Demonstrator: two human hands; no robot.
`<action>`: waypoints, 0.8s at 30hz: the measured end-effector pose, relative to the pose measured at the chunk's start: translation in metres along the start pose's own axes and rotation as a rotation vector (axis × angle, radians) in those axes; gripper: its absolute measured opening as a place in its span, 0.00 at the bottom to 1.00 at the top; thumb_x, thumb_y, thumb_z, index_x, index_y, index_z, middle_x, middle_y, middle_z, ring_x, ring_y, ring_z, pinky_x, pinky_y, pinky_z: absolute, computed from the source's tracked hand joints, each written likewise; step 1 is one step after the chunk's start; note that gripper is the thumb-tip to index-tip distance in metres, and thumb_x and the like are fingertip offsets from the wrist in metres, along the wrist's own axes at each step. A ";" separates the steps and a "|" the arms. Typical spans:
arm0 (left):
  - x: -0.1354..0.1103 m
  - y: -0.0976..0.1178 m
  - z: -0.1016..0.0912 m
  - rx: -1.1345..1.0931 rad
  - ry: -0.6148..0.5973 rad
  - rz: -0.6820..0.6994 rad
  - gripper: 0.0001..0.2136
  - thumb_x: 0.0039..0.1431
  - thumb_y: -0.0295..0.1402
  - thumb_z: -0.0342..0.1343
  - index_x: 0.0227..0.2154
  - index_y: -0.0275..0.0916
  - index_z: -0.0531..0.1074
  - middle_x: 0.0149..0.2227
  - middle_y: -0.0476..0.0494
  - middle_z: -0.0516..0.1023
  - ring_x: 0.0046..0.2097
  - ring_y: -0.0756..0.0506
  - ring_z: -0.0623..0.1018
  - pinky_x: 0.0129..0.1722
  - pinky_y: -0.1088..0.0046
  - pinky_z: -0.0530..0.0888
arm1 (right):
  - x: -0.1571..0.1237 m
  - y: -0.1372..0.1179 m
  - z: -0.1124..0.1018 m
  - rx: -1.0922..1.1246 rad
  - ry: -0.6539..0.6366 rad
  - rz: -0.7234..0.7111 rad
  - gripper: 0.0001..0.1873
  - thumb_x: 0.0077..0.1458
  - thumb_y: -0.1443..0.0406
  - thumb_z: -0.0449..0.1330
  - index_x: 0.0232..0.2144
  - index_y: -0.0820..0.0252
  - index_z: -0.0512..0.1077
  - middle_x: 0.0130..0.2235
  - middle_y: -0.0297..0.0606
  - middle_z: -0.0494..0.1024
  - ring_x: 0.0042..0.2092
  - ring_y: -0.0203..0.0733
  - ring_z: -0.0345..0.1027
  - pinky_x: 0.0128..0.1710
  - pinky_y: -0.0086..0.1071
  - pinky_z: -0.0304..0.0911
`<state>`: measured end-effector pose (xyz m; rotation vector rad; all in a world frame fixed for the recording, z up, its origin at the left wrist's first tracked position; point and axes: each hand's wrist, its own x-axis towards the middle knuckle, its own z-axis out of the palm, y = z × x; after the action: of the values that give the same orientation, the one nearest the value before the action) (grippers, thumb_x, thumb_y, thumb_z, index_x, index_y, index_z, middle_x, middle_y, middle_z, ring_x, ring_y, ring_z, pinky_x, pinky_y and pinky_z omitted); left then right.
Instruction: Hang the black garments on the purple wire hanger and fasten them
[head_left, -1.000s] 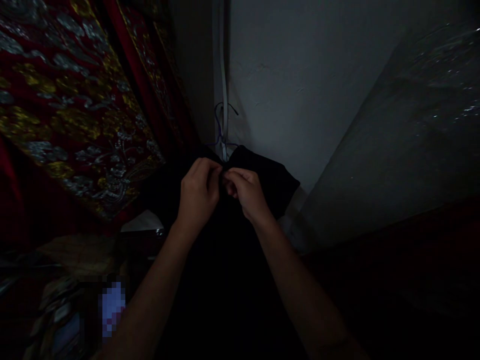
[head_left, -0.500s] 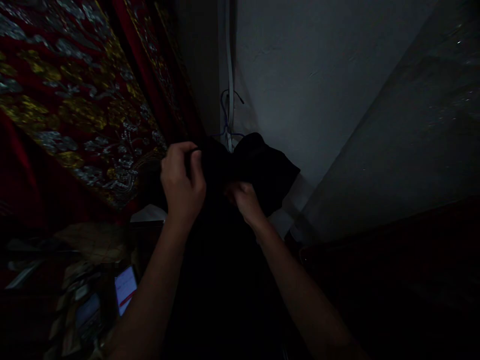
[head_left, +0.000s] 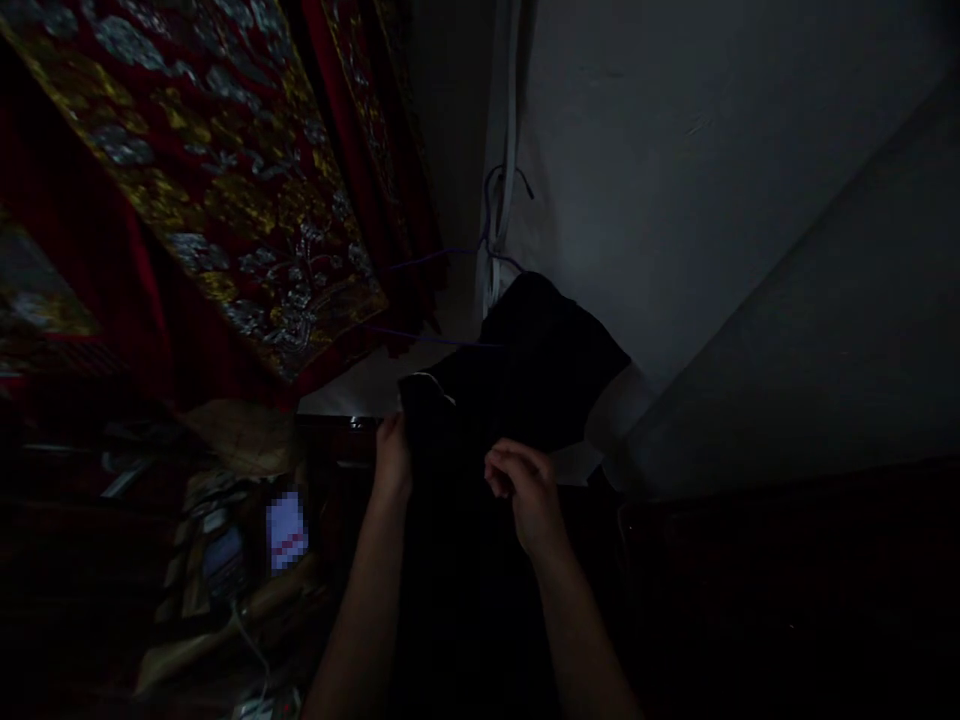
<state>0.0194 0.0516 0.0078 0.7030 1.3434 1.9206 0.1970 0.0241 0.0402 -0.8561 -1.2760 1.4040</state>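
Note:
A black garment (head_left: 540,360) hangs on a thin wire hanger (head_left: 491,215) against the pale wall. My left hand (head_left: 391,460) grips the garment's left edge, which has come off the hanger and droops. My right hand (head_left: 525,490) is curled in a pinch on the dark fabric lower down. The scene is very dim and the lower garment merges into shadow.
Red cloth with gold and silver embroidery (head_left: 225,170) hangs at the left. A cluttered dark surface with a small lit screen (head_left: 285,528) lies at the lower left. A grey plastic-covered surface (head_left: 810,330) slopes on the right. A white strip (head_left: 504,120) runs down the wall.
Both hands have dropped from the collar near the hanger. The left hand pulled the garment's left side off the hanger, whose left arm now shows bare. The view has shifted.

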 end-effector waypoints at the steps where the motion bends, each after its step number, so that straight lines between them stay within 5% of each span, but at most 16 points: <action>1: -0.005 0.000 0.005 0.006 -0.035 -0.014 0.14 0.51 0.44 0.63 0.28 0.37 0.73 0.25 0.51 0.74 0.29 0.49 0.74 0.32 0.74 0.70 | -0.001 0.002 -0.004 -0.042 0.023 -0.014 0.16 0.54 0.58 0.58 0.17 0.57 0.68 0.19 0.31 0.63 0.23 0.35 0.55 0.25 0.32 0.51; 6: -0.023 0.034 0.039 0.019 -0.236 0.084 0.11 0.58 0.43 0.60 0.33 0.40 0.74 0.31 0.51 0.73 0.35 0.50 0.73 0.37 0.77 0.69 | 0.012 -0.003 -0.013 -0.272 0.301 -0.229 0.11 0.54 0.56 0.65 0.30 0.56 0.71 0.33 0.34 0.73 0.39 0.42 0.67 0.43 0.35 0.62; 9: -0.036 0.056 0.060 0.114 -0.441 0.291 0.09 0.64 0.40 0.55 0.35 0.40 0.73 0.33 0.49 0.73 0.38 0.48 0.74 0.41 0.74 0.70 | 0.022 -0.013 -0.011 -0.169 0.079 -0.210 0.17 0.54 0.56 0.66 0.44 0.53 0.73 0.47 0.39 0.77 0.51 0.46 0.69 0.55 0.38 0.63; 13: -0.031 0.068 0.067 0.289 -0.577 0.487 0.11 0.67 0.40 0.53 0.34 0.40 0.73 0.38 0.44 0.75 0.45 0.44 0.74 0.50 0.69 0.70 | 0.037 -0.032 -0.016 0.028 -0.196 -0.008 0.26 0.51 0.60 0.67 0.53 0.50 0.72 0.50 0.37 0.79 0.51 0.46 0.73 0.52 0.38 0.67; 16: -0.015 0.067 0.058 0.267 -0.734 0.429 0.17 0.70 0.45 0.46 0.42 0.41 0.75 0.42 0.42 0.77 0.49 0.43 0.76 0.54 0.66 0.70 | 0.057 -0.054 -0.029 -0.133 -0.284 0.013 0.19 0.44 0.65 0.67 0.42 0.55 0.78 0.39 0.36 0.82 0.40 0.44 0.75 0.39 0.34 0.69; 19: -0.006 0.062 0.048 0.238 -0.889 0.300 0.22 0.71 0.50 0.43 0.52 0.43 0.74 0.42 0.42 0.80 0.47 0.42 0.79 0.51 0.64 0.74 | 0.079 -0.082 -0.037 -0.337 -0.393 -0.135 0.05 0.43 0.65 0.64 0.27 0.57 0.78 0.28 0.33 0.78 0.30 0.40 0.71 0.30 0.31 0.64; 22: -0.007 0.053 0.045 0.270 -0.946 0.316 0.19 0.66 0.50 0.52 0.42 0.43 0.80 0.40 0.43 0.83 0.43 0.41 0.81 0.47 0.64 0.77 | 0.097 -0.108 -0.033 -0.487 -0.400 -0.379 0.04 0.45 0.65 0.61 0.23 0.56 0.76 0.24 0.33 0.75 0.29 0.40 0.69 0.30 0.32 0.62; 24: -0.010 0.049 0.042 0.301 -0.985 0.342 0.18 0.65 0.49 0.54 0.36 0.41 0.82 0.36 0.44 0.83 0.40 0.41 0.82 0.43 0.64 0.79 | 0.109 -0.117 -0.025 -0.552 -0.289 -0.520 0.05 0.45 0.66 0.61 0.26 0.55 0.77 0.28 0.34 0.78 0.33 0.42 0.71 0.33 0.33 0.64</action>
<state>0.0462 0.0568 0.0669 1.8175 0.8812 1.2463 0.2201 0.1272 0.1628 -0.6110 -1.9931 0.7809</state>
